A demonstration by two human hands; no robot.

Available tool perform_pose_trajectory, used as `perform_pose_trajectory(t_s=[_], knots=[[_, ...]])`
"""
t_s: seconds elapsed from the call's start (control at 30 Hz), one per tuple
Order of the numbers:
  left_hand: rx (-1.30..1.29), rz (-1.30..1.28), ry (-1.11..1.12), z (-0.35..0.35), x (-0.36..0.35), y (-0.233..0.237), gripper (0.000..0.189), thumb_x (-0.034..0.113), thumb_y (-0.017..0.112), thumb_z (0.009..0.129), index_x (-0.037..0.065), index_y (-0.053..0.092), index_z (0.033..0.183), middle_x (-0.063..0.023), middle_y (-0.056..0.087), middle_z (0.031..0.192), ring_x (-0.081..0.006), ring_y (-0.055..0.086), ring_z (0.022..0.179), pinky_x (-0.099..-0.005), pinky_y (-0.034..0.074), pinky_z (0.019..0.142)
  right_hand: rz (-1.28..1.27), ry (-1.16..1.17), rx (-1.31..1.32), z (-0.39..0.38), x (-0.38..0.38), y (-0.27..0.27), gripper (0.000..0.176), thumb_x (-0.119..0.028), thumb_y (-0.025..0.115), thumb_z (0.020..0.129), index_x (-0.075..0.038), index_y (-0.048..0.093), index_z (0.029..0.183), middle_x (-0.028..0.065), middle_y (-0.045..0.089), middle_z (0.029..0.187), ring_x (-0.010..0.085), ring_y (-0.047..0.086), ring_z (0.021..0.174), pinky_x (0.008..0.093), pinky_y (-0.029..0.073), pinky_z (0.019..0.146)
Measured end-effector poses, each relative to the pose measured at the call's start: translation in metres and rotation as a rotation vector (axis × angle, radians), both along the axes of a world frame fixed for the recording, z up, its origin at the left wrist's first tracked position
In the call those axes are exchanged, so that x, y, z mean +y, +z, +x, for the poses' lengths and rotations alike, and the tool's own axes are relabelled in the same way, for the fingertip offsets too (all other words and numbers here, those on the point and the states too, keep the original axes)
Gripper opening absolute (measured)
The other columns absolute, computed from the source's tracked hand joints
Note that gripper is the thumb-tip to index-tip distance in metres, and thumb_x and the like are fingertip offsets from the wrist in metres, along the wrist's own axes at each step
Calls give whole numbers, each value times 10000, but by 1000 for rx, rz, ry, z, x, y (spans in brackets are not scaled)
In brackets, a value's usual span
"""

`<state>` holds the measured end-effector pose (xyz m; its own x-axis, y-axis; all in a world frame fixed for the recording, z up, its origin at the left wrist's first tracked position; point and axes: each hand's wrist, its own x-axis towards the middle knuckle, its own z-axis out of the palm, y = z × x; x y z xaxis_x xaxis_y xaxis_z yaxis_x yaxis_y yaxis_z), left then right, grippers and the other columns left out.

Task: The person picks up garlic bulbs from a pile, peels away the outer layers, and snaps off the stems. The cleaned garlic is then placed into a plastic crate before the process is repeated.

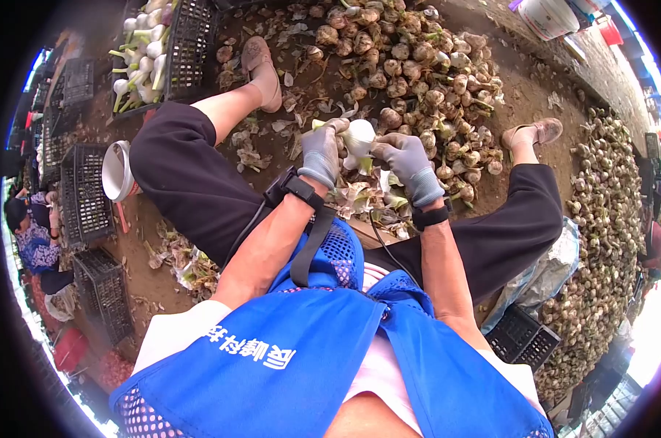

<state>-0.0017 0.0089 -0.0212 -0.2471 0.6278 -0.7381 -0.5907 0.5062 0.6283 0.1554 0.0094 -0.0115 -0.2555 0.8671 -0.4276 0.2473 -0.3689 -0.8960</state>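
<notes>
A white garlic bulb (pixel 359 137) with pale, loose skin hanging below it is held up between my two gloved hands. My left hand (pixel 322 150), in a grey glove, has its fingers closed at the bulb's left side. On the other side, my right hand (pixel 407 162) pinches at the bulb's right edge, its fingertips pressed together. Beneath both hands lie peeled garlic skins (pixel 360 198). Just beyond them spreads a heap of unpeeled, dirty garlic bulbs (pixel 411 69).
A black crate (pixel 192 55) at upper left holds clean white garlic with stems (pixel 144 55). A white bucket (pixel 119 171) stands beside my left knee. More garlic (pixel 608 190) is piled at the right. Black crates (pixel 86 193) and another person (pixel 38 233) are at the far left.
</notes>
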Motion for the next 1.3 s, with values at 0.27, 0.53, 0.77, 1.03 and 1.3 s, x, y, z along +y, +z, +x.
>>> perform_pose_trajectory(t_s=[0.27,0.53,0.77,1.03,1.3], knots=[[167,87,-241,-7,-4,8,142,199,570,764,71,632,772,21,428,512,-104,396,410,-257,304,364,100,30,-137,1,2,-26,173,-113,563,719,15,650,797,113,625,643,123,586,573,253,465,552],[-531,15,-160,-19,3,-11,180,283,507,785,114,542,735,-13,468,490,-136,392,375,-281,311,347,-364,-401,824,6,-12,-32,279,-64,466,744,44,540,990,138,591,978,275,604,804,401,494,748],[-242,11,-86,-8,0,-11,183,286,528,770,135,515,668,6,411,462,-142,377,352,-282,288,334,572,138,-762,-21,-14,10,233,-259,619,732,-42,609,817,146,607,804,301,601,691,386,470,599],[-521,-51,-3,-21,9,-21,287,267,519,772,166,398,533,21,353,414,-146,364,332,-267,232,311,-367,-563,1140,9,-2,-19,252,-48,448,804,29,568,1011,147,610,967,245,585,883,353,455,797],[16,109,-46,-2,-2,-7,166,239,547,783,91,590,723,18,450,497,-116,394,404,-254,305,364,710,129,-868,-17,-12,11,157,-173,589,710,-85,568,838,93,593,858,268,584,807,409,447,683]])
